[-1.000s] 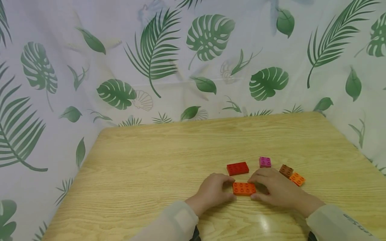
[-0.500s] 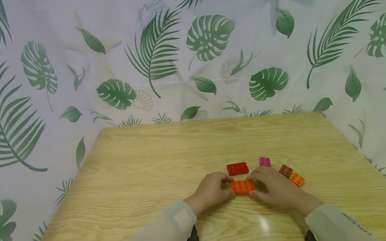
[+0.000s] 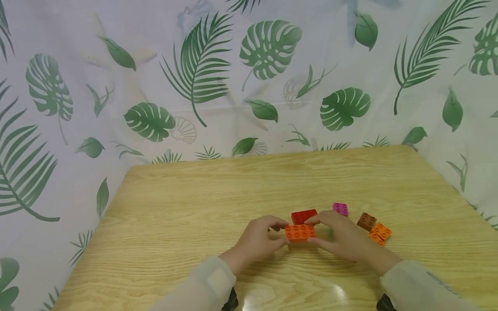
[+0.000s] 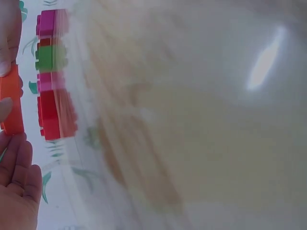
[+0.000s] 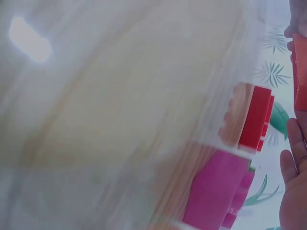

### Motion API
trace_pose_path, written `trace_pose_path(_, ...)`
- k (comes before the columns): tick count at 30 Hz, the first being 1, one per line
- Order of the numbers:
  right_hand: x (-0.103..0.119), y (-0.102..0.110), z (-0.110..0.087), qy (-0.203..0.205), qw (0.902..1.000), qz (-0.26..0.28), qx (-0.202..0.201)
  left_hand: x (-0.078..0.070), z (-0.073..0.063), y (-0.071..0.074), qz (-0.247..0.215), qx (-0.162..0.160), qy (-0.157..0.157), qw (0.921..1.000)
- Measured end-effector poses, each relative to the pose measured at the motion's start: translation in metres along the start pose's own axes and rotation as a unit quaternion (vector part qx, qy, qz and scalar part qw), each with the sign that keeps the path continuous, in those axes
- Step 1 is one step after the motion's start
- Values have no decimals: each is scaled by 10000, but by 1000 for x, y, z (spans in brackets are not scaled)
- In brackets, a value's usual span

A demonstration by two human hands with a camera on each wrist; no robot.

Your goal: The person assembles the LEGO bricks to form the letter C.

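A long orange toy building brick [image 3: 300, 233] is held up off the wooden table, studs facing upward, between my two hands. My left hand [image 3: 256, 239] pinches its left end with thumb and fingers. At the opposite end, my right hand [image 3: 342, 237] pinches it the same way. Both wrist views show the orange brick [image 4: 12, 103] at the image edge, raised above the tabletop. Just behind it on the table lies a red brick [image 3: 303, 216], partly covered by my right fingertips in the head view. A bit of green brick [image 3: 331, 232] peeks out beneath my right hand.
Right of the hands, a small magenta brick [image 3: 340, 209], a brown brick [image 3: 367, 221] and a small orange brick [image 3: 382, 231] lie on the table [image 3: 186, 207]. Another orange piece [image 3: 376, 239] shows near my right wrist. Leaf-printed cloth [image 3: 218, 86] hangs behind the table.
Both hands have moved left and slightly away from the body, carrying the orange brick up and toward the red one. Green and orange pieces formerly behind the right hand now show.
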State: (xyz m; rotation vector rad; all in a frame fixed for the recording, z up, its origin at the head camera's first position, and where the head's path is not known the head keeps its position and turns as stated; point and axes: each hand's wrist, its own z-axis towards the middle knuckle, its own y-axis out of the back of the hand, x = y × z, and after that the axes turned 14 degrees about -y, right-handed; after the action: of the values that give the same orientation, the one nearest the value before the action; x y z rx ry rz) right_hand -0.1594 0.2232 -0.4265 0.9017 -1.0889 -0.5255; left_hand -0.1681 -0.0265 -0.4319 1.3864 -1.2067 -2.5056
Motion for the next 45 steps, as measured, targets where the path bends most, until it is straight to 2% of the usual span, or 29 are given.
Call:
trace_pose_path(8, 11, -15, 9, 162, 9984, 522, -165, 6, -12, 17, 5, -130, -133, 9998)
trace_pose_path(13, 21, -24, 14, 471, 9962, 636, -372, 15, -19, 25, 80, -177, -178, 9997)
trace_pose_path(16, 25, -29, 18, 467, 9960, 692, -319, 20, -24, 29, 82, -185, -139, 9997)
trace_pose_path(22, 33, -37, 24, 237, 9968, 765, 36, 25, -34, 38, 99, -202, -68, 9997)
trace_pose_path(29, 41, -46, 30, -121, 9971, 717, 219, 25, -41, 47, 104, -141, 16, 9998)
trace_pose_path(40, 47, -56, 36, -458, 9948, 735, 531, 31, -44, 52, 102, 36, 273, 9996)
trace_pose_path(45, 51, -59, 38, -801, 9919, 723, 675, 30, -43, 53, 118, 69, 345, 9993)
